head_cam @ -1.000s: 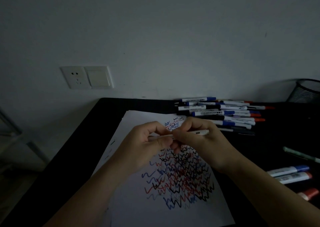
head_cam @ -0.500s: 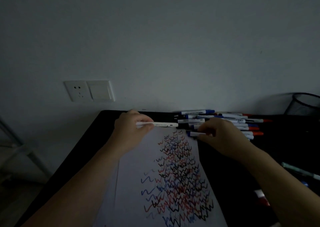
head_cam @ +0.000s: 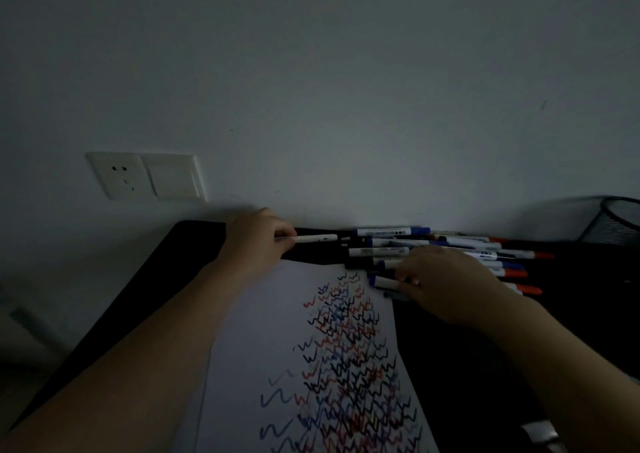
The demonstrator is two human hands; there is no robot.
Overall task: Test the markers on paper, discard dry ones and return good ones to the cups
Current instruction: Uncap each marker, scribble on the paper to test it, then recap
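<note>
Since a second ago the two hands have parted: they worked one marker together over the paper (head_cam: 263, 366), and now each reaches for the far edge of the black desk (head_cam: 485, 366). At centre left of the frame, the left hand (head_cam: 254, 241) pinches the white marker (head_cam: 315, 238) by one end; its long axis runs level across the frame, its free end pointing right toward the marker pile (head_cam: 443, 248). That one looks tested and on its way to being set down. Right of centre, the right hand (head_cam: 446, 283) curls round a blue-capped marker (head_cam: 382, 282) at the pile's near edge, cap pointing left, probably the next to test. A mesh cup (head_cam: 616, 220) stands at the far right.
</note>
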